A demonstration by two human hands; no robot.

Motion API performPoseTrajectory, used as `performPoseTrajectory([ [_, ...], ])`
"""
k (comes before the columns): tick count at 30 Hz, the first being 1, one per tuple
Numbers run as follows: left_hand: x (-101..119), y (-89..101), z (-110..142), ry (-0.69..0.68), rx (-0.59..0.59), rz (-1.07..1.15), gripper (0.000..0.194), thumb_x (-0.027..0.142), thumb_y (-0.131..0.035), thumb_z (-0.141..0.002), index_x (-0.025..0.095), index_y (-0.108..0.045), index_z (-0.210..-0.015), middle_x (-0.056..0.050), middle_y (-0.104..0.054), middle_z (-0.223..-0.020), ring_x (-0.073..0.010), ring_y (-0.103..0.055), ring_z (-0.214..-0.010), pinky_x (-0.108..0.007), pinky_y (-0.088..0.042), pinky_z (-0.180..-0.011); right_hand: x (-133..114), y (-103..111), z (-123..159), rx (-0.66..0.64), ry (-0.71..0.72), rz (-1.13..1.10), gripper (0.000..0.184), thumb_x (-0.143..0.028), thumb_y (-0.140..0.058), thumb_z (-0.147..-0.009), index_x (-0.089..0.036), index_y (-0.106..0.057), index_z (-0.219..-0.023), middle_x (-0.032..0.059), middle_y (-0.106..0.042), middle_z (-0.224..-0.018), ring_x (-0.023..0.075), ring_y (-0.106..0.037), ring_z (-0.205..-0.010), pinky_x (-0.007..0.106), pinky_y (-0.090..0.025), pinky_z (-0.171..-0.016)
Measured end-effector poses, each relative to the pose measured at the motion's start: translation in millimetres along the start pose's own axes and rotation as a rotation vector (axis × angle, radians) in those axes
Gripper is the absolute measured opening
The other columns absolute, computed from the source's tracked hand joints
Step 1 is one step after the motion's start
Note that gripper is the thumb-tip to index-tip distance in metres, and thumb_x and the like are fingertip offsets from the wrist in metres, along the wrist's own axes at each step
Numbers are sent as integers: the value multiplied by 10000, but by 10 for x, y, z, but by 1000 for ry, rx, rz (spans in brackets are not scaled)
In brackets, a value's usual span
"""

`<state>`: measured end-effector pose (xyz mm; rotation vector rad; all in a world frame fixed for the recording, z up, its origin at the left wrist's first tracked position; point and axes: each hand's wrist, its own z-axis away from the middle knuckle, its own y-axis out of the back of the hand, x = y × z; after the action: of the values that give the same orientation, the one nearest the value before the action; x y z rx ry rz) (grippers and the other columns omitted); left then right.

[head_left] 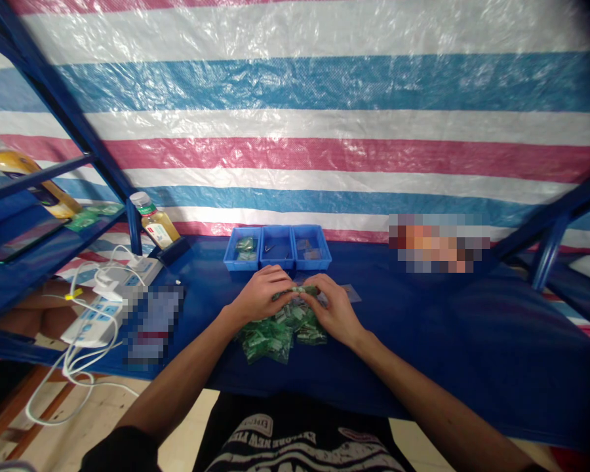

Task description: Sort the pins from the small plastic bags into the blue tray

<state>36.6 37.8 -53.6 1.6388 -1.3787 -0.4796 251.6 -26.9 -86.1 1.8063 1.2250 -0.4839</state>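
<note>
Both my left hand (260, 295) and my right hand (335, 311) pinch a small rolled green plastic packet (305, 290) at the middle of the blue-covered table (423, 328). Right below my hands lies a loose heap of green plastic packets (275, 334), and my wrists are just behind it. Beyond my fingertips stands a blue divided plastic tray (277, 248) with three compartments. The left compartment holds green packets, the middle one a small metal piece, and the right one small flat items. A small flat translucent piece (350, 293) lies beside my right hand.
A white power strip (105, 301) with tangled white cables lies to the left. A juice bottle (155, 221) stands at the far left of the table beside a blue metal shelf frame (78, 131). Pixelated objects sit at both sides. A striped tarp (324, 131) hangs behind.
</note>
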Motion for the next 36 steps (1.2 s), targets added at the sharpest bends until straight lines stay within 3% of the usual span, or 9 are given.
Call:
performPoseTrajectory([
  [10, 1, 15, -5, 7, -3, 13, 308, 331, -506, -1049, 155, -677, -862, -88, -678, -864, -198, -588, -866, -348, -457, -834, 9, -27, -3, -34, -3, 21, 59, -273, -613, -986, -229, -648, -967, 58, -667, -947, 241, -605, -911, 366, -483, -813],
  [19, 5, -9, 0, 17, 21, 43, 247, 379, -572, -1016, 171, -702, -1028, -89, -712, -928, -195, -634, -892, -340, -486, -859, 0, -7, 5, -46, 3, 40, 152, -281, -602, -1005, -227, -611, -863, 49, -653, -868, 243, -583, -870, 370, -461, -794],
  [23, 14, 2, -10, 19, 37, 54, 251, 367, -556, -1026, 168, -707, -994, -92, -717, -925, -191, -636, -882, -342, -488, -850, 30, -20, 8, -59, 13, 51, 186, -292, -615, -999, -228, -615, -824, 47, -651, -837, 241, -581, -839, 379, -468, -783],
  [27, 16, 7, -10, 16, 38, 59, 236, 324, -550, -1031, 164, -701, -948, -90, -716, -925, -187, -622, -878, -341, -477, -842, 71, -29, 14, -68, -16, 58, 46, -272, -651, -972, -229, -659, -960, 44, -666, -881, 231, -584, -838, 371, -475, -789],
  [30, 16, 15, -7, 25, 52, 59, 233, 304, -545, -1033, 161, -696, -928, -86, -710, -911, -188, -608, -875, -342, -466, -842, 96, -37, 22, -58, -48, 69, 161, -285, -701, -934, -229, -642, -1073, 42, -660, -923, 223, -582, -827, 351, -472, -757],
  [33, 20, 24, -8, 34, 62, 58, 224, 288, -534, -1037, 161, -691, -942, -86, -707, -922, -189, -608, -887, -339, -463, -847, 102, -43, 22, -67, -34, 107, 101, -292, -687, -944, -225, -615, -917, 22, -618, -832, 217, -563, -794, 339, -445, -728],
  [36, 24, 27, -12, 50, 45, 62, 228, 304, -527, -1042, 162, -684, -958, -87, -708, -931, -189, -621, -897, -337, -470, -864, 89, -40, 11, -67, -24, 116, 203, -263, -665, -956, -225, -554, -790, 9, -585, -766, 213, -543, -767, 335, -423, -711],
])
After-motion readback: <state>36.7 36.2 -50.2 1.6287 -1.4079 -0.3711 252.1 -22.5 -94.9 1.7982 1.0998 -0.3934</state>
